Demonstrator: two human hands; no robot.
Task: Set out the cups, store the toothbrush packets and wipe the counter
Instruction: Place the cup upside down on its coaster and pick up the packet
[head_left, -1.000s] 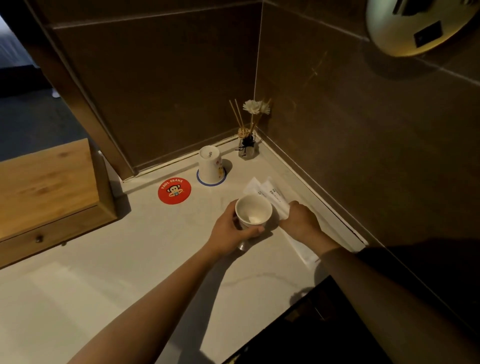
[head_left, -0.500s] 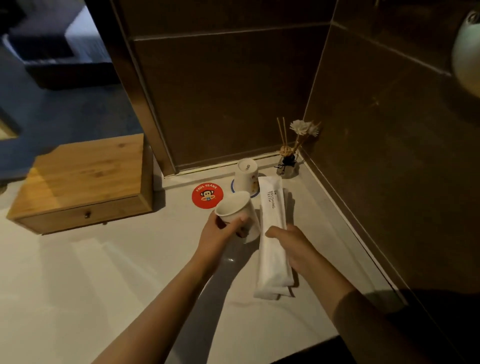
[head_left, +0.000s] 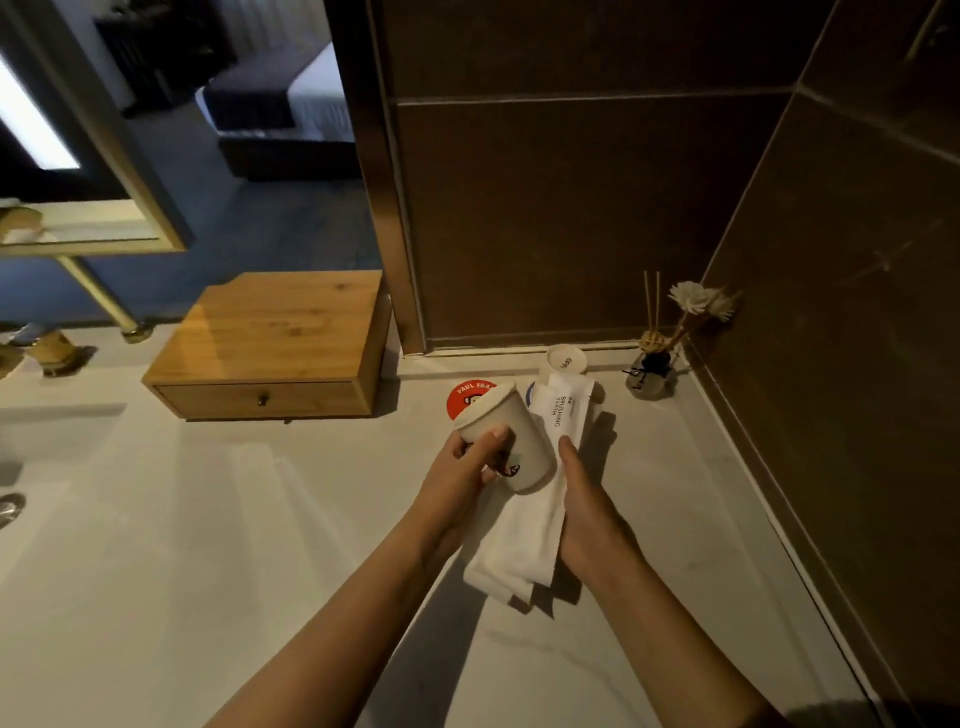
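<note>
My left hand grips a white cup, tilted upside down with its base pointing up and away, above the white counter. My right hand holds several white toothbrush packets printed "BRUSHING TEETH", lifted off the counter beside the cup. A second white cup stands upside down on a blue-rimmed coaster near the back wall, partly hidden by the packets. A red round coaster lies just behind the held cup, half covered by it.
A wooden drawer box sits on the counter at back left. A reed diffuser bottle with a white flower stands in the corner. Dark tiled walls close the back and right. A sink drain shows at far left.
My left hand has turned the cup from mouth-up to upside down and raised it. My right hand has picked the packets up off the counter. The view has swung left.
</note>
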